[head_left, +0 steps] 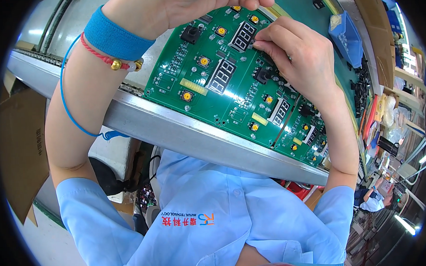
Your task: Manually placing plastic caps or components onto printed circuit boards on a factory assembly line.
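Beneath my hands is a green circuit board carrying white-framed digit displays, yellow-topped push buttons, black square parts and small clear LEDs. My right hand comes over it from the right, thumb and forefinger pinched together beside the upper digit display. Whatever lies between those fingertips is too small or hidden to name. My left hand hovers above the board's far edge, partly cut off by the top of the picture. Its visible fingers are curled, and anything inside them cannot be seen. Another digit display sits nearer to me.
A metal rail runs along the board's near side. More board sections adjoin at the right. Beyond my right hand stands a blue bin of small clear parts, with black parts piled nearby. A blue cord hangs from my left wristband.
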`<state>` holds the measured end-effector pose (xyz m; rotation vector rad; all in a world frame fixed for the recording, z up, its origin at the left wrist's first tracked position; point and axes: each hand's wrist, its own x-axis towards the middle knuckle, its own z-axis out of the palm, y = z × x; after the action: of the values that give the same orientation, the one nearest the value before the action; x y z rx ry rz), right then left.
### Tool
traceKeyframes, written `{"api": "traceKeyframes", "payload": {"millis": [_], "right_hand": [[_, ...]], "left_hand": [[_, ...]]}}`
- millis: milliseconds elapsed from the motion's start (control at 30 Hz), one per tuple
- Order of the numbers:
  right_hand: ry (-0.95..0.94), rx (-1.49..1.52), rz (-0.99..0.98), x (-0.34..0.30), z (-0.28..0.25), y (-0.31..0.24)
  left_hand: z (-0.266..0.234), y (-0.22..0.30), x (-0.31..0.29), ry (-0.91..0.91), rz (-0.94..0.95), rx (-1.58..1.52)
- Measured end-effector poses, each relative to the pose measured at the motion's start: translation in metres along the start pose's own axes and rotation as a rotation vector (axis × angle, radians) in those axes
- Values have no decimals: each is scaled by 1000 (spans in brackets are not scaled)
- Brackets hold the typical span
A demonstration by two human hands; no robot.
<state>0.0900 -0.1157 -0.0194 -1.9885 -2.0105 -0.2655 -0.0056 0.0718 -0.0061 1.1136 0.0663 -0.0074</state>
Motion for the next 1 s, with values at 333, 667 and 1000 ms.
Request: {"api": "traceKeyframes", "payload": {"millis": [333,667,1000], "right_hand": [[36,136,267,-11,-26,19],[104,-382,858,-208,-109,125],[192,-410,796,-277,-82,140]], "left_hand": [[8,16,-4,124,-120,-13],[-16,5,-4,108,-36,99],[117,8,75,8,18,565]]}}
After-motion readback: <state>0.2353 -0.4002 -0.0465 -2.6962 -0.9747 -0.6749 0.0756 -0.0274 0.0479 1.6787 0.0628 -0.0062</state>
